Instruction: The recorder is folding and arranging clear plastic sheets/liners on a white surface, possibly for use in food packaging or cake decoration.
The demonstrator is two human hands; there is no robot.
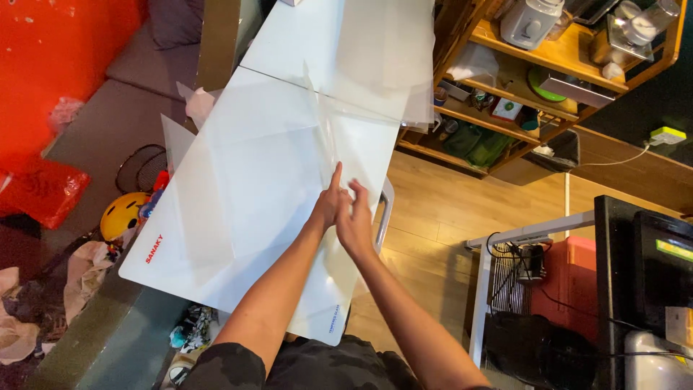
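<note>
Both our forearms reach forward and our left hand point(328, 202) and right hand point(355, 220) meet, fingers pinched together on the near edge of a clear plastic sheet point(361, 108) that lies over the white chest-freezer lid point(245, 188). Its long axis runs away from us toward the top of the view, tilting slightly right, with its far end overhanging the lid's right side. We see a wooden shelf unit point(556, 58) to the right and a yellow helmet point(121, 215) down at the left.
</note>
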